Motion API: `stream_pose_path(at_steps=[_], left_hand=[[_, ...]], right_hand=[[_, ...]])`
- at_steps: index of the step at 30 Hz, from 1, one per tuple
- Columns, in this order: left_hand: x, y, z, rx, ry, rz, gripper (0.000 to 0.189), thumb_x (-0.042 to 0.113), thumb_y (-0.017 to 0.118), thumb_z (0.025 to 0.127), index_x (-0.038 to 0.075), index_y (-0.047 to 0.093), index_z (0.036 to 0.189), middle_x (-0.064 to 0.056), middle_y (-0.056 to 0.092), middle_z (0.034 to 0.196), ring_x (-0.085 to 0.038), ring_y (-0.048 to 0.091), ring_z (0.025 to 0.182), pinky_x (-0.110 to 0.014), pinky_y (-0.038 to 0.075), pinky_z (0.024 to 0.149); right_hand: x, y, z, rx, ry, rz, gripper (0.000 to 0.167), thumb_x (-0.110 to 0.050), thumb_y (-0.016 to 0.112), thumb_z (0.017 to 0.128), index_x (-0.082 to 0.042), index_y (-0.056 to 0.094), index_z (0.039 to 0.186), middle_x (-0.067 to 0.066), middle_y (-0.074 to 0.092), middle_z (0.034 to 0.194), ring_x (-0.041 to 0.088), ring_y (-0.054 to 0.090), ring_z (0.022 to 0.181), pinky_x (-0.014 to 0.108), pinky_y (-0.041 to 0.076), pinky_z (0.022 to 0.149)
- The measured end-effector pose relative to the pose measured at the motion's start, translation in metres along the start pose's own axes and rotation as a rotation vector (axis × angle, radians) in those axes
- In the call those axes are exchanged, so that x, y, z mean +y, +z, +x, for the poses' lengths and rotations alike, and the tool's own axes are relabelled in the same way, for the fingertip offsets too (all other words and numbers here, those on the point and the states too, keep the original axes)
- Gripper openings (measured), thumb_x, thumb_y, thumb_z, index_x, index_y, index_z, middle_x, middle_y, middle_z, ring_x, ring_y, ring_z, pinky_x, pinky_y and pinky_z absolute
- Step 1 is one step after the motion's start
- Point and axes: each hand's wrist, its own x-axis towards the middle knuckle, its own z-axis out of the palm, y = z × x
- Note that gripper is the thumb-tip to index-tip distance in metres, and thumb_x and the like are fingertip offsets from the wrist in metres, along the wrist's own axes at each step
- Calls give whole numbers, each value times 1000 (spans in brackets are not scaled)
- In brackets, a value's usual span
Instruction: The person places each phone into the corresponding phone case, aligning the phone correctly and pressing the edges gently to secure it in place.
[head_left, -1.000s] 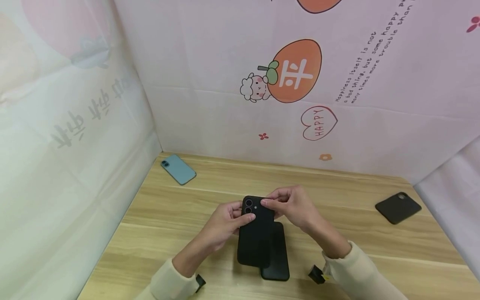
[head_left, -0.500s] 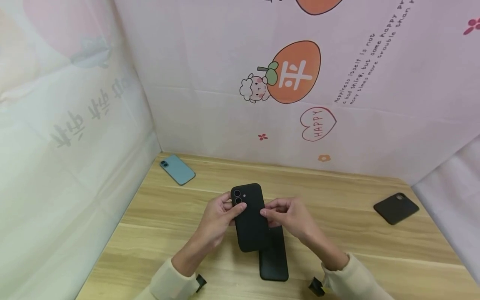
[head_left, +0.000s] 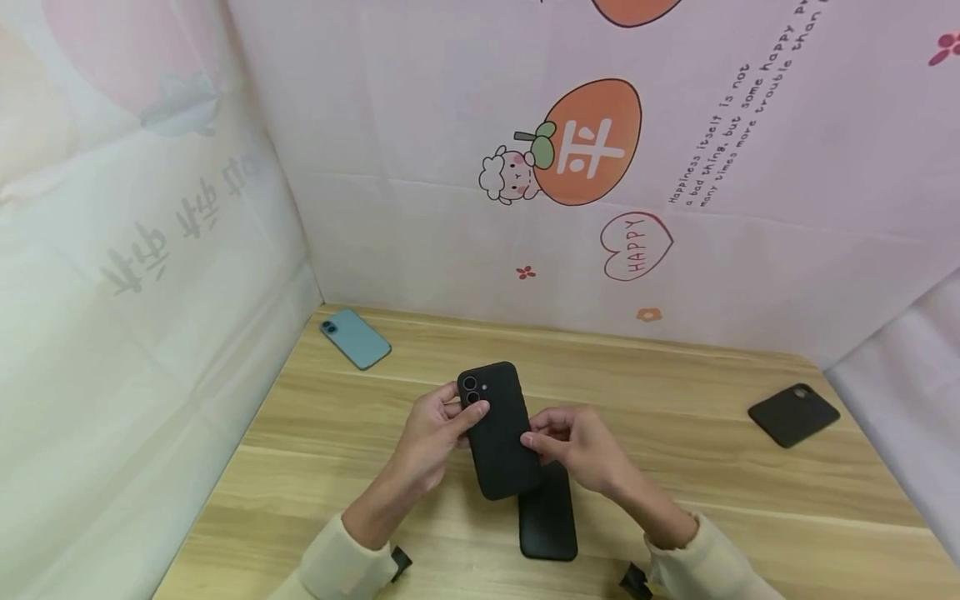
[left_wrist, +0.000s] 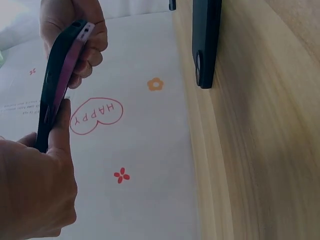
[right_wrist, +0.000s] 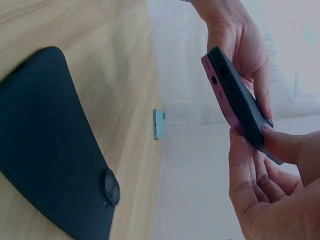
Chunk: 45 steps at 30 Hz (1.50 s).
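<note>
Above the counter (head_left: 300, 467), the left grip (head_left: 433, 437) and right grip (head_left: 583, 448) firmly pinch the pink phone (right_wrist: 226, 104) with its black case (head_left: 504, 450); the right one has moved lower along the edge, so work seems nearing the bottom.

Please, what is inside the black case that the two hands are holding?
A phone, partly inside the black case: its pinkish edge shows; most of its back is hidden by the case.

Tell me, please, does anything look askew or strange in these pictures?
Yes: the held black case sits askew. At one end, the pink-edged phone sticks out of it, so it seems not fully fitted.
</note>
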Motion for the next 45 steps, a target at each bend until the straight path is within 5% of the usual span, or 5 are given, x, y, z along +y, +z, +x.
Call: stream_pose_path(at_steps=[13, 21, 30, 37, 45], left_hand=[[-1, -15, -3, -236, -117, 49, 41, 11, 65, 106, -13, 57, 138, -14, 76, 110, -20, 77, 93, -36, 66, 78], [-3, -15, -7, -345, -151, 117, 23, 12, 61, 108, -8, 70, 114, -4, 77, 93, -17, 77, 84, -31, 65, 76], [-2, -16, -10, -240, -56, 95, 28, 15, 56, 112, -10, 65, 119, -12, 77, 108, -19, 77, 95, -34, 65, 84], [-3, -12, -11, -127, -19, 16, 28, 16, 57, 111, -11, 64, 116, -12, 78, 108, -20, 77, 98, -35, 64, 88], [-2, -11, -10, -21, -20, -12, 30, 15, 58, 111, -13, 61, 121, -13, 77, 109, -19, 77, 98, -33, 64, 87]], right_hand=[[-13, -23, -1, -288, -158, -265, 9, -10, 77, 97, -10, 76, 89, -4, 66, 69, 4, 59, 60, 23, 51, 54], [-23, -30, 5, -389, -189, -413, 12, -11, 76, 98, -15, 76, 87, -14, 60, 72, -1, 51, 61, 20, 47, 55], [-17, -28, 7, -145, -187, -392, 7, -14, 77, 99, -12, 83, 101, -8, 78, 91, 2, 66, 75, 27, 59, 68], [-8, -29, 3, 34, -111, -361, 10, -17, 78, 98, -11, 84, 103, -2, 79, 95, 7, 67, 78, 25, 58, 68], [0, -31, 1, 125, 81, -100, 24, -19, 77, 99, 1, 79, 113, 9, 80, 94, 20, 77, 77, 27, 63, 73]])
